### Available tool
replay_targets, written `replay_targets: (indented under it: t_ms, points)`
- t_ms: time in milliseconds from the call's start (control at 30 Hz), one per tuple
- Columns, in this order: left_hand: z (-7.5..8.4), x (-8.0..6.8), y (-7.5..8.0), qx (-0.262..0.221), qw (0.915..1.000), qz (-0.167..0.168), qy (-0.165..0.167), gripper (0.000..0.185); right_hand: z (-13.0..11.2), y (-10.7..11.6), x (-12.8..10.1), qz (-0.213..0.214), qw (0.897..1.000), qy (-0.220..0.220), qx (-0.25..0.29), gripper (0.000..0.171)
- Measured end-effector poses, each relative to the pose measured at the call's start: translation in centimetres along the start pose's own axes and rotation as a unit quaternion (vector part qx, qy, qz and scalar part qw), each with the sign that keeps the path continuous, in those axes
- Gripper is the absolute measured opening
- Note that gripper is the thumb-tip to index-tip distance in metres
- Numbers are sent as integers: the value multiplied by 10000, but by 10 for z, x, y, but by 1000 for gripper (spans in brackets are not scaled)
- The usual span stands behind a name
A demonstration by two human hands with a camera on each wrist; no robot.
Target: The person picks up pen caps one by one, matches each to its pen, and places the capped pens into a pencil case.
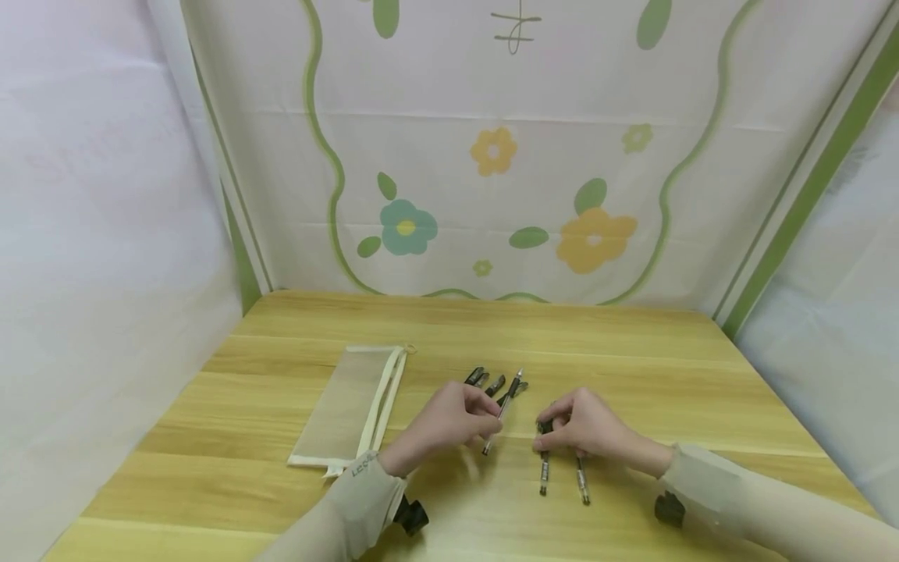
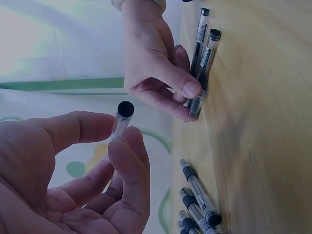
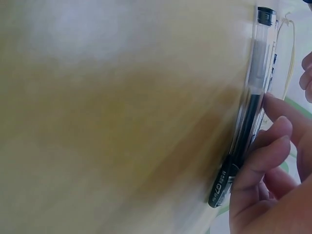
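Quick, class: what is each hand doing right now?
Left hand: pinching one pen, lifted off the table.
Right hand: fingers gripping pens lying on the table.

Place: you worked in a makeshift recording booth, not a lived-in room | Evidence: flower-print cloth (image 1: 492,156) hung across the upper frame, white sheets (image 1: 105,234) closed both sides | Surface: a bare wooden table (image 1: 632,351) filled the lower half.

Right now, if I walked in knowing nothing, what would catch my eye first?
Probably the two hands at the middle of the wooden table: the left hand pinches a clear pen lifted off the wood, while the right hand grips pens lying on the table. Left of them lies a flat pale pouch, and a flowered cloth backdrop rises behind.
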State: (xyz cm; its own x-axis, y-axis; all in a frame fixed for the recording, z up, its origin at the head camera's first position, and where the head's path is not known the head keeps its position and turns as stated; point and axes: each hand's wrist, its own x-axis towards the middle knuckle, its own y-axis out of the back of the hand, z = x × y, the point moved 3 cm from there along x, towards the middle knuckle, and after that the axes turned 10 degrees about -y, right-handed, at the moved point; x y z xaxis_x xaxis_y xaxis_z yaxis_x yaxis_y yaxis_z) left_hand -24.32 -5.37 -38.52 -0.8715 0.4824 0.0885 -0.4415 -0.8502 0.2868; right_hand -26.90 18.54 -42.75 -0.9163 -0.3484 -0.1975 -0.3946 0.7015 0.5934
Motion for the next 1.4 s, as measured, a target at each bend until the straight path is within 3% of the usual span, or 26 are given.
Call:
replay_targets:
  t_ms: [267,367,433,533,633,733,800,1000,1167,1333,1400]
  points:
    - [1,0,1,-52,10000,28,-9,15,-2,6,0,714,9966,360,-211,43]
    - [4,-1,4,-106,9999,-2,-85,13,-3,12,0,837,9960,208,236,47]
    - [7,-2,6,-108,9998,-34,-192,13,-3,17,0,767,9935,17,843,52]
    - [11,-2,10,-87,9995,-76,-285,13,-2,26,3,538,9757,-251,2108,55]
    - [11,-1,12,-116,9994,-97,-316,15,-4,34,6,371,9419,-466,3306,52]
    - [10,0,11,-207,9991,-166,-334,13,-7,40,7,344,9113,-592,4061,49]
    - [8,1,9,-233,9988,-220,-360,11,-9,42,7,380,8986,-638,4324,50]
    - [8,2,4,-257,9986,-288,-371,9,-16,44,2,563,8829,-732,4604,48]
    - [9,0,4,-322,9982,-339,-369,11,-26,46,-3,500,8671,-499,4930,42]
    - [8,-1,-1,-349,9980,-373,-383,11,-32,53,-6,610,8625,-236,5018,34]
    - [8,-1,-5,-346,9978,-409,-389,12,-31,56,-8,661,8656,-227,4958,32]
